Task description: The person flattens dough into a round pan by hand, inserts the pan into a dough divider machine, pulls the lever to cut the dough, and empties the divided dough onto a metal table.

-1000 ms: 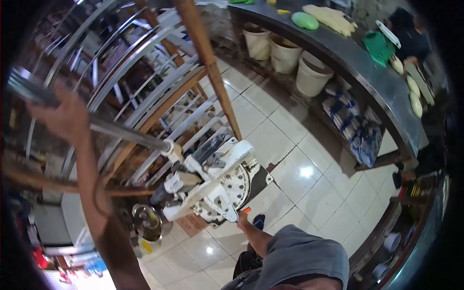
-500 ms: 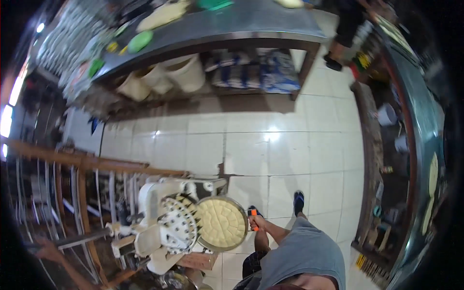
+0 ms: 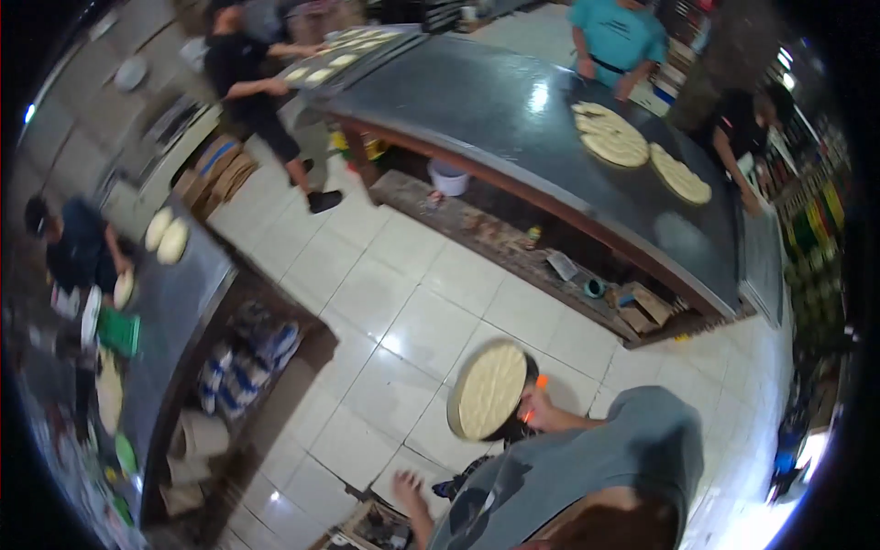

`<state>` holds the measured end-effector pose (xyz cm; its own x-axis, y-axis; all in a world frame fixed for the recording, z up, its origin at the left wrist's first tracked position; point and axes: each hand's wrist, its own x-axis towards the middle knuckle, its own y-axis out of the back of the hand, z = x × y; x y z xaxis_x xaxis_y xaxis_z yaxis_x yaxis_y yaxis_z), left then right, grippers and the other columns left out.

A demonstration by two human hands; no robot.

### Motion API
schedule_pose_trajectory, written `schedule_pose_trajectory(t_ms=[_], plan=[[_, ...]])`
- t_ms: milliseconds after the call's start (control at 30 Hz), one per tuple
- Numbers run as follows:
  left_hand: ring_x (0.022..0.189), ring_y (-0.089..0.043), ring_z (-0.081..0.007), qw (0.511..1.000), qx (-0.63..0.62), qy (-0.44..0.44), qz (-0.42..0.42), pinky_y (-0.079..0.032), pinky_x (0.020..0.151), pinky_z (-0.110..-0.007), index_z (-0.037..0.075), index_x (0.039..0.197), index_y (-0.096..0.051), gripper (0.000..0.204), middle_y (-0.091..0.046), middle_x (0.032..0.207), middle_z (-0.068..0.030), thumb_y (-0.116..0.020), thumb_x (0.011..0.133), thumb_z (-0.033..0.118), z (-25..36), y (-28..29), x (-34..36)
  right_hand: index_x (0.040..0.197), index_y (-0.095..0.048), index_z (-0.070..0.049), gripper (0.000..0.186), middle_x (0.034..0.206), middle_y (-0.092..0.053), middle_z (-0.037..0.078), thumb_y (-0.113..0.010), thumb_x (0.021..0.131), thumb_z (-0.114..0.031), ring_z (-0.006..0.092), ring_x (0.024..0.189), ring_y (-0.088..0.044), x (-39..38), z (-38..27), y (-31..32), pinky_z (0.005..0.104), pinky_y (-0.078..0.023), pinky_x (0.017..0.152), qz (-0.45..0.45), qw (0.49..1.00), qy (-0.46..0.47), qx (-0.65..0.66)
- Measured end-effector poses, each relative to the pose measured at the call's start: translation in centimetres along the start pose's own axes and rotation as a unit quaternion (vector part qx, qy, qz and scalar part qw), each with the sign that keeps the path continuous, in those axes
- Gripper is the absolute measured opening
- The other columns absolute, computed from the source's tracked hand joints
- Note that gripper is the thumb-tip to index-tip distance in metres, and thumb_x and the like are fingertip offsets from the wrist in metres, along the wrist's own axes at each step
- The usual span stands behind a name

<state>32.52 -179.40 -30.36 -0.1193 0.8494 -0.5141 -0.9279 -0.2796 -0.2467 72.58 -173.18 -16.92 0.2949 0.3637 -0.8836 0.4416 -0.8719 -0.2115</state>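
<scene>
My right hand is closed at the edge of a round metal pan and carries it above the floor, tilted. A flat disc of pale dough, marked with lines, fills the pan. An orange and black piece shows at that hand; whether it is a handle or a grip, I cannot tell. My left hand hangs free at the lower middle, fingers apart, holding nothing. Below it, at the bottom edge, part of a machine shows.
A long metal worktable crosses the upper right, bearing dough discs and a tray of dough pieces. Another table at left holds dough and a green scale. Several people stand around both tables. White tiled floor lies between.
My left hand has let go of the machine's lever. I have turned to the right, away from the machine, with the dough pan still in my right hand. More people are in view.
</scene>
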Motion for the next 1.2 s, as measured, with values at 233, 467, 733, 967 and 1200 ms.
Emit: schedule_pose_trajectory(t_ms=[233, 467, 733, 967, 1200], plan=[[0.122, -0.041, -0.0328, 0.946, -0.014, 0.237, -0.220, -0.035, 0.100, -0.045, 0.004, 0.138, -0.029, 0.088, -0.039, 0.136, -0.0169, -0.038, 0.082, 0.071, 14.6, -42.4, 11.0, 0.048, -0.031, -0.019, 0.027, 0.043, -0.028, -0.006, -0.049, 0.068, -0.016, 0.0076, 0.036, -0.026, -6.7, -23.1, -0.6, 0.0247, -0.028, 0.043, -0.157, 0.961, 0.046, 0.224], [0.120, -0.045, -0.0333, 0.887, -0.059, 0.152, -0.431, -0.039, 0.101, -0.045, 0.000, 0.136, -0.033, 0.080, -0.040, 0.136, -0.0189, -0.039, 0.087, 0.063, 30.1, -58.6, 16.4, 0.045, -0.028, -0.018, 0.033, 0.039, -0.028, -0.007, -0.047, 0.072, -0.020, 0.0081, 0.033, -0.025, -5.6, -35.6, -1.1, 0.0235, -0.024, 0.036, -0.294, 0.938, 0.038, 0.179], [0.111, -0.052, -0.0295, 0.884, 0.009, 0.263, -0.387, -0.041, 0.097, -0.038, -0.001, 0.128, -0.042, 0.055, -0.051, 0.124, -0.0170, -0.055, 0.085, 0.031, 29.2, -68.7, 28.8, 0.086, -0.053, -0.008, 0.039, 0.053, -0.040, -0.006, -0.053, 0.089, -0.047, 0.0026, 0.037, -0.031, -1.8, -56.2, -17.5, 0.0187, -0.025, 0.035, -0.141, 0.936, 0.322, -0.018], [0.105, -0.052, -0.0212, 0.932, -0.038, 0.138, -0.334, -0.042, 0.089, -0.041, 0.011, 0.117, -0.051, 0.035, -0.056, 0.112, -0.0071, -0.047, 0.092, 0.035, 34.3, -77.4, 33.2, 0.096, -0.058, -0.007, 0.036, 0.057, -0.046, -0.006, -0.054, 0.090, -0.043, 0.0010, 0.039, -0.036, 0.3, -77.3, -36.5, 0.0185, -0.025, 0.033, -0.115, 0.858, 0.417, -0.277], [0.095, -0.056, -0.0165, 0.986, 0.085, 0.061, 0.126, -0.044, 0.076, -0.030, 0.009, 0.122, -0.049, 0.044, -0.059, 0.116, -0.0092, -0.049, 0.087, 0.036, 29.1, -56.7, 41.6, 0.107, -0.061, -0.011, 0.035, 0.090, -0.065, 0.016, -0.062, 0.082, -0.035, 0.0344, 0.085, -0.062, 14.3, -74.7, -38.2, 0.0439, -0.048, 0.073, 0.078, 0.541, 0.591, -0.593]])
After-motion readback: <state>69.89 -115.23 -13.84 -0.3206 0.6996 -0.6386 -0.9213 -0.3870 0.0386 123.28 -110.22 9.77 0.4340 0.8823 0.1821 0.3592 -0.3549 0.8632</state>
